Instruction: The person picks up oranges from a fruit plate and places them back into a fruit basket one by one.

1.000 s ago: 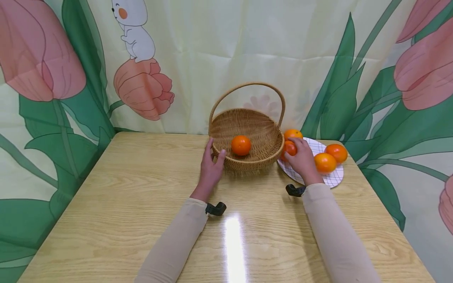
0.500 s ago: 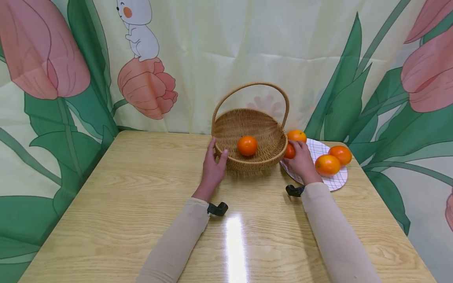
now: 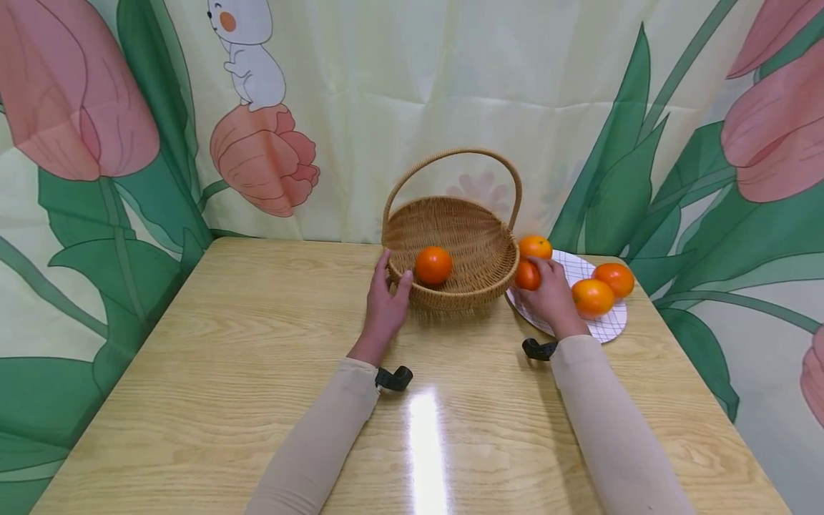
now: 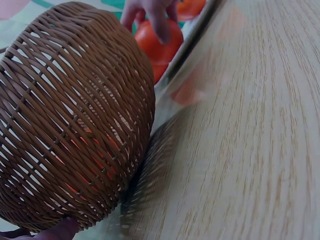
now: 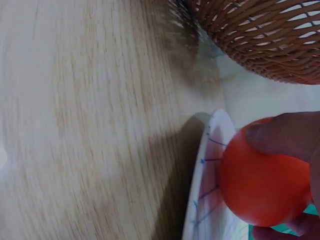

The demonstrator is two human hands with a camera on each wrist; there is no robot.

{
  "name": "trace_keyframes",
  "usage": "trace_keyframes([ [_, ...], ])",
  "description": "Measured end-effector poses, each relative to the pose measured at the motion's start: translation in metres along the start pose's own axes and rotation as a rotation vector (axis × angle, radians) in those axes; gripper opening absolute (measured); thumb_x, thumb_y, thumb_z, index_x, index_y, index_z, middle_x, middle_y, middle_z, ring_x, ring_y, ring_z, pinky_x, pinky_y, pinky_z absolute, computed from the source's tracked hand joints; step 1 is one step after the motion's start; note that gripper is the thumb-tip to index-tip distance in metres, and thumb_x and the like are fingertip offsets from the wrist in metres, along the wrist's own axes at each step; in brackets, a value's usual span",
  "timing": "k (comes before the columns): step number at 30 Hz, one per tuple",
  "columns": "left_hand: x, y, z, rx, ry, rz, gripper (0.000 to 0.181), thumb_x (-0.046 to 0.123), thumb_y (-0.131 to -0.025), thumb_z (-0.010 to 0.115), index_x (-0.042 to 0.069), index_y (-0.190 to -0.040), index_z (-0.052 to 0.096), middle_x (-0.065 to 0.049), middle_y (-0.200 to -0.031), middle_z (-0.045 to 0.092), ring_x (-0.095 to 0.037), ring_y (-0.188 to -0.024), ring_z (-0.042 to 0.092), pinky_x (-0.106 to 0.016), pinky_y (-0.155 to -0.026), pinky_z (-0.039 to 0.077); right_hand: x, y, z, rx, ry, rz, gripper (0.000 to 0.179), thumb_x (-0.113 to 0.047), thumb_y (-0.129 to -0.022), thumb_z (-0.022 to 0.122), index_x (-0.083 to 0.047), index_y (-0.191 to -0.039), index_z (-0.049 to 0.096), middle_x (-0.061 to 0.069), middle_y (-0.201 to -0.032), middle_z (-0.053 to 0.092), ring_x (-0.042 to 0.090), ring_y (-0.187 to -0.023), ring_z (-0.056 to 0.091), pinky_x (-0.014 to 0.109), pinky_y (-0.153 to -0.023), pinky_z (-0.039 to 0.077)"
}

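A wicker basket (image 3: 463, 293) with a tall handle stands at the back of the table, one orange (image 3: 433, 265) inside it. My left hand (image 3: 388, 304) grips its left front rim, thumb over the edge; the thumb (image 4: 60, 231) also shows at the bottom of the left wrist view. To the right, a checked white plate (image 3: 608, 329) carries several oranges. My right hand (image 3: 550, 293) holds a reddish orange (image 5: 262, 177) at the plate's left side, thumb across its top. Another orange (image 3: 535, 247) sits just behind those fingers.
Two oranges, one nearer (image 3: 592, 297) and one farther (image 3: 614, 279), lie on the plate's right part. The basket's right side comes close to the plate's left edge. A tulip-print curtain (image 3: 360, 143) hangs behind the wooden table (image 3: 257, 343).
The orange inside the basket has rolled slightly left. My right fingers have closed in around the reddish orange on the plate. My left hand keeps its grip on the basket rim.
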State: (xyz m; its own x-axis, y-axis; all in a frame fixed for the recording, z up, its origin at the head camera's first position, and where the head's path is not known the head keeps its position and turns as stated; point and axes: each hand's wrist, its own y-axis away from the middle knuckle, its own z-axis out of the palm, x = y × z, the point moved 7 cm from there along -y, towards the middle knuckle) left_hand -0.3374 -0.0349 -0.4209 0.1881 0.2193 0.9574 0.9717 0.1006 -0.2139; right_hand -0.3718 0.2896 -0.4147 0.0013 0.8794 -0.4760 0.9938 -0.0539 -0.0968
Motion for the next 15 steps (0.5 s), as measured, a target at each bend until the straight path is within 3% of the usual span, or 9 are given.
trace_keyframes([
  [7,-0.002,-0.001,-0.001,0.001,-0.007,-0.006,0.059,0.057,-0.087,0.045,0.052,-0.136,0.014,0.003,-0.149,0.024,-0.029,-0.129,0.038,-0.041,-0.102,0.039,-0.003,0.008,-0.009,-0.031,-0.012,-0.014,0.073,-0.034,-0.081,0.066,-0.02,-0.142,0.028,0.022,-0.142,0.021,0.045,-0.119,0.036,0.062,-0.096,0.034],
  [15,0.0,0.001,-0.001,0.002,-0.008,-0.009,0.059,0.058,-0.087,0.045,0.052,-0.137,0.014,0.002,-0.15,0.023,-0.03,-0.13,0.037,-0.042,-0.102,0.038,-0.013,0.018,-0.028,0.003,-0.013,-0.038,0.072,-0.027,-0.081,0.065,-0.019,-0.142,0.028,0.021,-0.141,0.024,0.044,-0.117,0.037,0.062,-0.094,0.035],
])
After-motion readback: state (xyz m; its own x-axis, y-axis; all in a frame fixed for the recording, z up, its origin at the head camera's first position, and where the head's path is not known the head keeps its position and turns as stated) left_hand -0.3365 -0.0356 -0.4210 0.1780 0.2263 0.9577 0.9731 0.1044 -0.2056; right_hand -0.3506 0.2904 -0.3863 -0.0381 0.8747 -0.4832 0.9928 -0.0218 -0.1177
